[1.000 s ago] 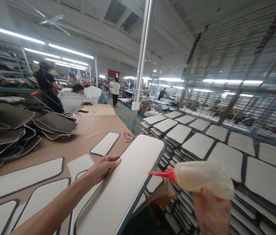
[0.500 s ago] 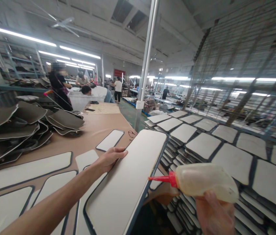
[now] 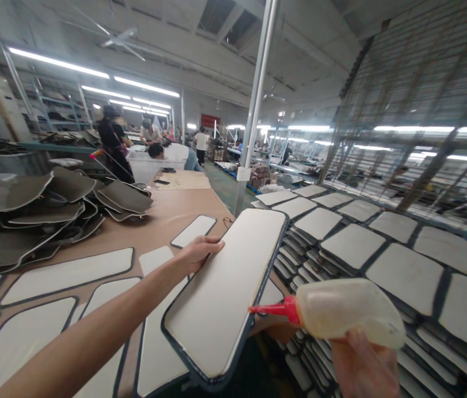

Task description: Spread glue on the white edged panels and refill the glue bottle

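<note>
My left hand [image 3: 201,250] grips the left edge of a long white mat panel with a dark border [image 3: 233,282], lifted off the brown table [image 3: 167,213] and pointing away from me. My right hand [image 3: 363,362] at the lower right is closed around a cloudy squeeze bottle [image 3: 349,312]. The bottle's red nozzle [image 3: 270,309] points left and sits at the panel's right edge.
More white bordered panels [image 3: 67,273] lie flat on the table. A pile of dark mats [image 3: 42,213] sits at the left. Stacked white panels [image 3: 353,243] fill racks at the right. A grey pillar [image 3: 256,110] rises ahead. Several people [image 3: 113,141] work at the far end.
The panel has moved forward and to the right with my left hand on it, and its near end now shows. The bottle stays at the panel's right edge.
</note>
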### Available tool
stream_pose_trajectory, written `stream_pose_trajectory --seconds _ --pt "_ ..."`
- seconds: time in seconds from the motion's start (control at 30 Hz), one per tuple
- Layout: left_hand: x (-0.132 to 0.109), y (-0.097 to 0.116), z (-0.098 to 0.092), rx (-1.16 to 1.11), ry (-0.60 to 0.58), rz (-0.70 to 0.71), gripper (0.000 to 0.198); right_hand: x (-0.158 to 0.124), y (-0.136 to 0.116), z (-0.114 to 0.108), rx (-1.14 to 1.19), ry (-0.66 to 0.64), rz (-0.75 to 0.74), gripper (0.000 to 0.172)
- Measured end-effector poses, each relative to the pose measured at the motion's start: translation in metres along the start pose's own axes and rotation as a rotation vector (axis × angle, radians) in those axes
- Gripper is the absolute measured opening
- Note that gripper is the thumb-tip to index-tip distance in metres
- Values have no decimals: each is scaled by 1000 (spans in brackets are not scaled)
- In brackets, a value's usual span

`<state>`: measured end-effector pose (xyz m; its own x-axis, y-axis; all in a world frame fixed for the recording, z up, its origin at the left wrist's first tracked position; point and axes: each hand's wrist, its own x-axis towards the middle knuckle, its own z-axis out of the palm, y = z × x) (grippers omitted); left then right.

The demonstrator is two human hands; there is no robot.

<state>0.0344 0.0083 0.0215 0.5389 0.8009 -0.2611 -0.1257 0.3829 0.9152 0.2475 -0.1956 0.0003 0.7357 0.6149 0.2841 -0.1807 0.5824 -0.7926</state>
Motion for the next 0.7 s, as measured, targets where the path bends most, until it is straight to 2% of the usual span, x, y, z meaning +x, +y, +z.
stream_pose_trajectory --seconds 0.37,0.53,0.7 --pt "10 7 -9 -14 35 26 29 -9 13 -15 -44 -56 73 61" --pt "15 10 -16 -14 77 40 29 -10 18 -17 -42 -101 81 60" --pt "19 13 -24 0 125 46 27 -17 31 -28 -43 -123 113 59"
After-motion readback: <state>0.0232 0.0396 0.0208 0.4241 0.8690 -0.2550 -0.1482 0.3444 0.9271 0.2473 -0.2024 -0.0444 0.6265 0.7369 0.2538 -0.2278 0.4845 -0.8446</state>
